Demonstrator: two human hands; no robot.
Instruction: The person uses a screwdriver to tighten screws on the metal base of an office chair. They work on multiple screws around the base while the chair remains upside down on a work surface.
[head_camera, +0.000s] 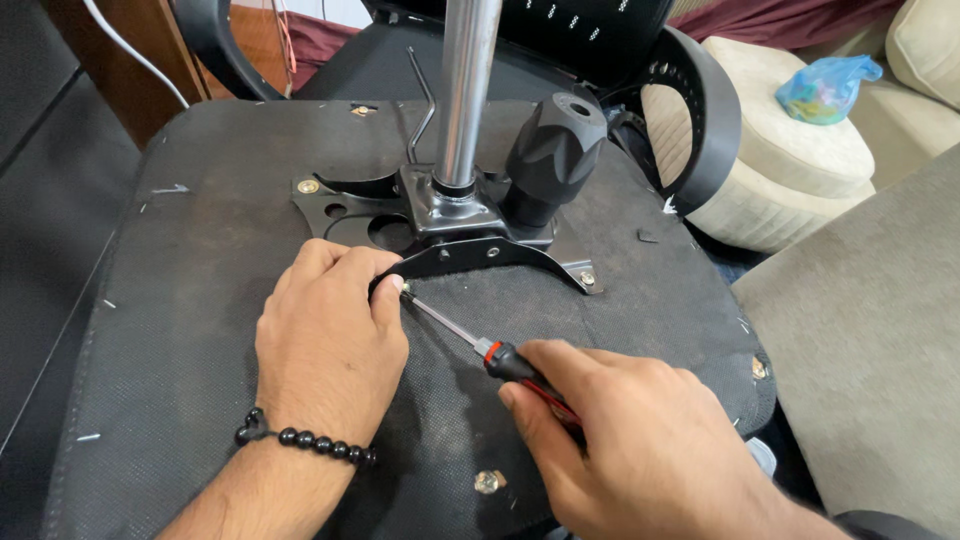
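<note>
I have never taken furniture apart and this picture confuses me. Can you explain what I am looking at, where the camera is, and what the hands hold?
The camera sits on the person's head, looking down. An office chair lies upside down: the black seat underside carries a black metal plate with a chrome column and a black knob. The right hand holds a screwdriver, its tip at a screw by the plate's edge. The left hand, with a bead bracelet, steadies that spot.

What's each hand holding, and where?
Right hand grips the screwdriver by its handle. Left hand pinches at the tip, on the bracket.
</note>
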